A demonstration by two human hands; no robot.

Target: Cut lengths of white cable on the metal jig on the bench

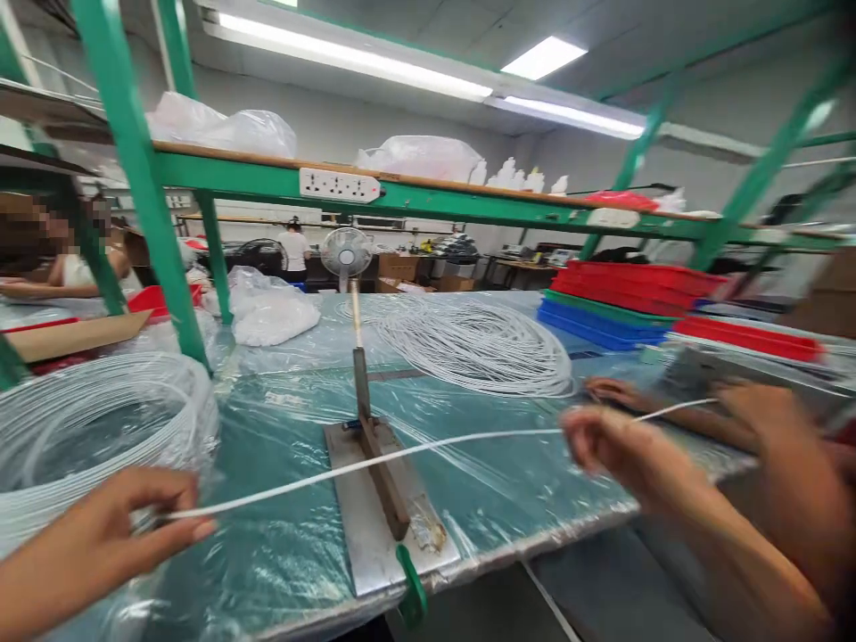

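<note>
A thin white tube (428, 446) stretches in a slight curve between my two hands. At the lower left, my left hand (151, 526) is closed in a pinch around one end of it. My right hand (612, 446), somewhat blurred, has its fingers closed on the tube farther along. Past my right hand the tube continues to another person's hand (755, 410) at the right edge. Between my hands, under the tube, stands a hand-lever tool (381, 477) on a metal plate (351, 535), its handle raised. A green clamp (411, 588) sits at the table's front edge.
Coils of white tube lie at the left (193, 410) and mid-table (481, 348). Red trays (629, 281) and blue trays (595, 325) are stacked at the right back. A green shelf frame (428, 201) with a power strip (340, 185) spans overhead. A plastic bag (271, 312) rests behind.
</note>
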